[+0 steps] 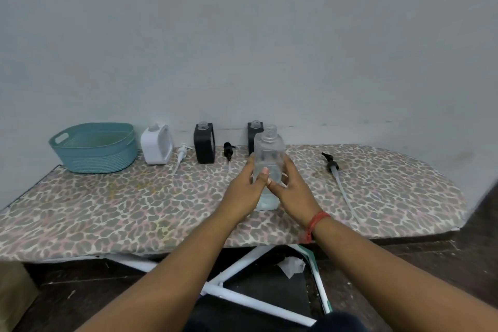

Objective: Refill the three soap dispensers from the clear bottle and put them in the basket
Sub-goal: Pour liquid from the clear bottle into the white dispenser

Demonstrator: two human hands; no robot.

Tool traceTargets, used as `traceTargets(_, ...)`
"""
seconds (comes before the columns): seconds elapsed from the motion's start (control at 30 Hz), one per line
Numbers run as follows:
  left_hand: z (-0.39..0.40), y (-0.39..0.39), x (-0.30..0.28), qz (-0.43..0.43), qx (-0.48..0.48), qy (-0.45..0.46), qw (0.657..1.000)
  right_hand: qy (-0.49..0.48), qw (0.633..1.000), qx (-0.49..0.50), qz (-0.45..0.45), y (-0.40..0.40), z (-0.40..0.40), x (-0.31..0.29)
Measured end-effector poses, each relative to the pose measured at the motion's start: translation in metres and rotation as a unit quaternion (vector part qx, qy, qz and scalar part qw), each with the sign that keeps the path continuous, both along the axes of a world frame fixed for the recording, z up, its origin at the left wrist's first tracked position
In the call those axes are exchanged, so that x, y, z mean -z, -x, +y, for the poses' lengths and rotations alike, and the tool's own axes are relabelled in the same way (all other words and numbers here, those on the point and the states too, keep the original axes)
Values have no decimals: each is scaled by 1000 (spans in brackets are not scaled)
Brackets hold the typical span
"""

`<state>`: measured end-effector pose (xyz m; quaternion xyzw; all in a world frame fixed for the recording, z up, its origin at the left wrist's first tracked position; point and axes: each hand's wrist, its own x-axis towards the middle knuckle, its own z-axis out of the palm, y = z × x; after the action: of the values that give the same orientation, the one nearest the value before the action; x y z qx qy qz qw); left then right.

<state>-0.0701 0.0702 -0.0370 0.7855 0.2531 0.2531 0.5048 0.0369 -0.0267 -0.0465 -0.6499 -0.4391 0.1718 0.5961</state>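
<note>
The clear bottle (269, 151), uncapped and partly filled with clear liquid, stands upright on the board. My left hand (246, 186) and my right hand (292, 188) both grip its lower half from either side. Along the wall stand a white dispenser (157, 144) and two black dispensers, one (204, 143) free-standing and one (253, 133) partly hidden behind the bottle; all three have open necks. A white pump (182, 153) and two black pumps (229, 150) (332, 164) lie loose on the board. The teal basket (94, 148) sits at the far left.
The leopard-print ironing board (134, 205) carries everything; its rounded end is at the right. A pale wall rises right behind the dispensers. White board legs (242, 302) and a crumpled paper lie on the dark floor below.
</note>
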Motion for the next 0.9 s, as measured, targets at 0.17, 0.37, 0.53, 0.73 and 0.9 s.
traceTargets(0.17,-30,-44,-4,-1,35,-2,999,2,999,49,-9,-35,-34,-6)
traceTargets(0.37,-54,-75,-5,2,59,-9,998,25,997,72,-13,-66,-61,-3)
traceTargets(0.53,-59,-79,3,20,65,-22,997,38,997,66,-18,-72,-68,3)
traceTargets(0.73,-60,-72,-1,65,77,-31,994,33,998,49,22,-69,-72,3)
traceTargets(0.9,-63,-56,-8,106,64,-36,992,48,992,110,34,-66,-83,-3)
